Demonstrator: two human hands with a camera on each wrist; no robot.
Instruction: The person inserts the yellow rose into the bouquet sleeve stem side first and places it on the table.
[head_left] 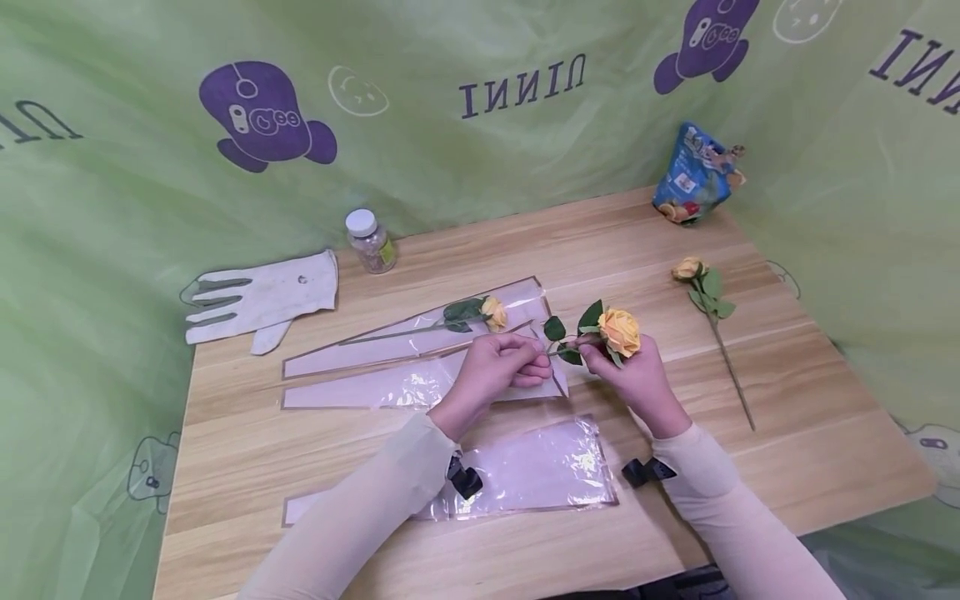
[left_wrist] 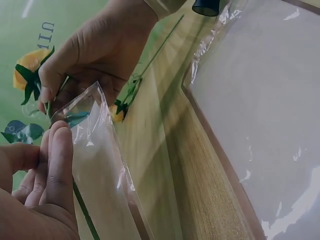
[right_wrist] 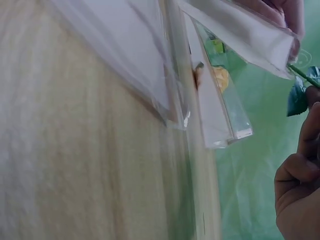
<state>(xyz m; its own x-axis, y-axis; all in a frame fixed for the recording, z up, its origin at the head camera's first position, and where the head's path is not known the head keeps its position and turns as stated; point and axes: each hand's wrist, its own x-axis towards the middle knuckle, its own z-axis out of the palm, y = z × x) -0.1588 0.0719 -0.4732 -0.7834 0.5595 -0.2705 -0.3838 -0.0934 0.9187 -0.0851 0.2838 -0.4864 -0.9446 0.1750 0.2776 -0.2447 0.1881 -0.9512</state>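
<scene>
My right hand (head_left: pixel 639 379) pinches the stem of a yellow artificial rose (head_left: pixel 619 332) just under its bloom and leaves. My left hand (head_left: pixel 497 371) pinches the wide mouth of the middle flower sleeve (head_left: pixel 408 385), a clear wrapper with a brown border, lifting that end. In the left wrist view the green stem (left_wrist: pixel 84 210) runs down along this sleeve; whether it is fully inside cannot be told. Behind, another sleeve (head_left: pixel 318 363) has a second yellow rose (head_left: pixel 494 313) lying in it. A third sleeve (head_left: pixel 540 471) lies flat in front, partly under my left forearm.
Another yellow rose (head_left: pixel 712 310) lies at the right of the wooden table (head_left: pixel 810 433). A white glove (head_left: pixel 273 296) and a white-capped jar (head_left: pixel 371 242) are at the back left. At the back right corner stands a blue snack bag (head_left: pixel 693 179).
</scene>
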